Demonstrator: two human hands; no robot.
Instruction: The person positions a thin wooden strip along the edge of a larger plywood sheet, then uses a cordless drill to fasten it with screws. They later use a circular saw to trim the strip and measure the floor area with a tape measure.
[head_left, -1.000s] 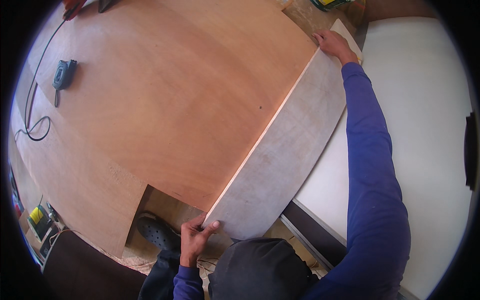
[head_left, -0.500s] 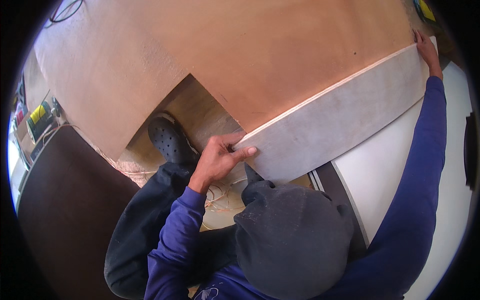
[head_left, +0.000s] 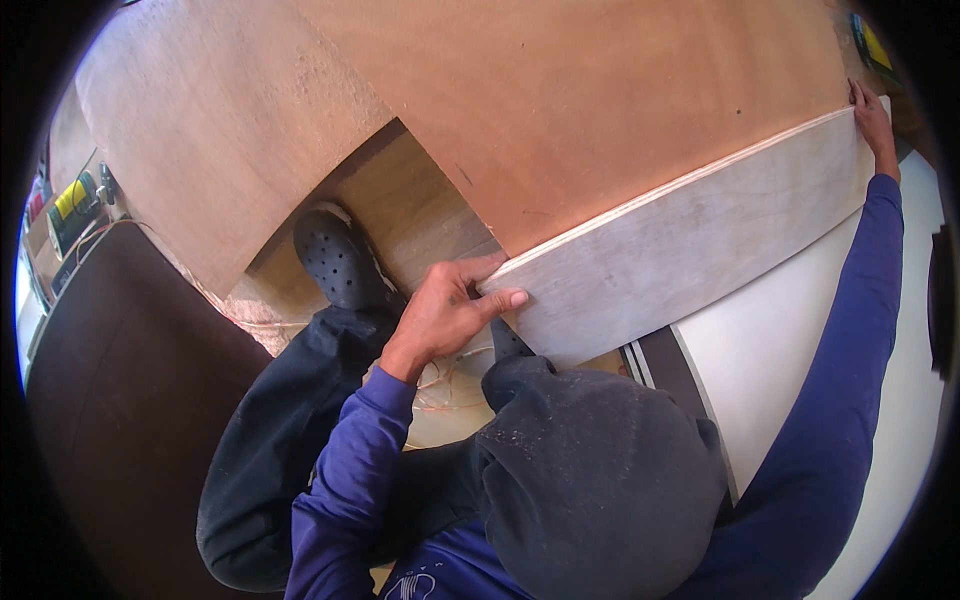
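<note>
A long, pale grey plywood strip (head_left: 680, 240) lies along the lower edge of a big reddish plywood sheet (head_left: 600, 110), its layered edge showing. My left hand (head_left: 450, 310) grips the strip's left end, thumb on the grey face, fingers over the edge beside the sheet's notched corner. My right hand (head_left: 870, 120) is at the far right end of the strip, fingers closed around it at the sheet's edge.
My shod foot (head_left: 335, 260) rests in the notch, near loose wires. A dark panel (head_left: 130, 390) lies at left, with cans (head_left: 75, 210) behind it. A white board (head_left: 750, 340) lies at right, and another can (head_left: 872, 45) stands top right.
The view has swung, so the sheet and strip appear less steep and my legs have come into sight. Both hands stay on the strip's ends. The tape measure has left the view.
</note>
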